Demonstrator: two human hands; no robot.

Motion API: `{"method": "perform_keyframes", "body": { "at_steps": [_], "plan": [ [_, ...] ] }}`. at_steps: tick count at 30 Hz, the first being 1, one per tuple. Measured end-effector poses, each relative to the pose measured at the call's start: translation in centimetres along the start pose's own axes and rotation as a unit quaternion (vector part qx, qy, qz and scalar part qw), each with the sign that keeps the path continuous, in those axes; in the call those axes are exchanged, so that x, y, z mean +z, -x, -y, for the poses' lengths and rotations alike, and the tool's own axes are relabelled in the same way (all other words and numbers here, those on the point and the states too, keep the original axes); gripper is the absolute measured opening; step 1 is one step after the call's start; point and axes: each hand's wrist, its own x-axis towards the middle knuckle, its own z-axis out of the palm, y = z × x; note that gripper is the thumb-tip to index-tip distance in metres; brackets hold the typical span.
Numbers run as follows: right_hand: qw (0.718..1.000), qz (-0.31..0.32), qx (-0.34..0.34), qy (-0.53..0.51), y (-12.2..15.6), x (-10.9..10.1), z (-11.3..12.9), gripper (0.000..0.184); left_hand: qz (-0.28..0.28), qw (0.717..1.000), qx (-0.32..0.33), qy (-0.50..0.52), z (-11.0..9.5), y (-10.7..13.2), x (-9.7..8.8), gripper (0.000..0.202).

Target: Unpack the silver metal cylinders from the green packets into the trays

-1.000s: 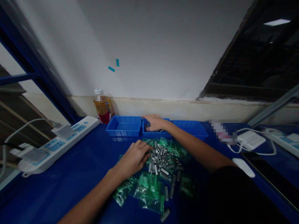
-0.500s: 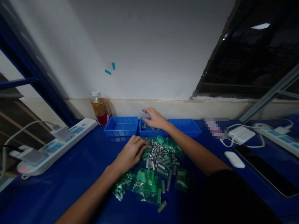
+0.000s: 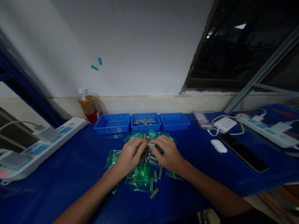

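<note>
Between the fingertips of both hands is a small silver metal rod (image 3: 150,144), lying crosswise. My left hand (image 3: 131,152) pinches its left end, and my right hand (image 3: 168,152) is closed on the right end. Below and behind the fingers lies a pile of similar metal pieces (image 3: 153,159), partly hidden by the hands. Green clear plastic bags (image 3: 141,183) lie under and around the pile. A few loose rods, among them one rod (image 3: 154,193) nearest me, rest on the blue tabletop (image 3: 77,186).
Along the wall stand three blue trays; the middle tray (image 3: 146,128) holds several metal rods. A drink bottle (image 3: 88,107) and a power strip (image 3: 46,146) are at left. On the right lie a phone (image 3: 244,152), a white case (image 3: 218,146) and a charger with cables (image 3: 224,124).
My right hand has come back from above the middle tray to meet my left hand over the pile. Both now grip a rod. The view has shifted to the right.
</note>
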Motion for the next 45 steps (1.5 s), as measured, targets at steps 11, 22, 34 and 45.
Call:
{"method": "perform_keyframes", "body": {
  "at_steps": [11, 22, 34, 45],
  "plan": [
    [0.998, 0.053, 0.018, -0.041, -0.1, -0.7, -0.3, 0.029, 0.013, 0.99, 0.128, -0.055, -0.3, 0.3, -0.6, 0.018],
    [0.997, 0.075, -0.035, 0.009, 1.2, -0.6, -0.4, 0.012, 0.051, 0.996, 0.064, -0.042, 0.0, 0.1, 0.3, 0.03],
    [0.987, -0.055, 0.072, -0.133, 0.7, -0.1, 0.6, 0.007, 0.019, 0.994, 0.076, -0.072, -1.1, 0.8, -0.2, 0.026],
    [0.993, -0.052, -0.025, -0.106, 0.8, 0.0, 1.2, 0.018, -0.033, 0.992, 0.103, -0.065, -1.6, 0.8, -0.8, 0.016]
  ]
}}
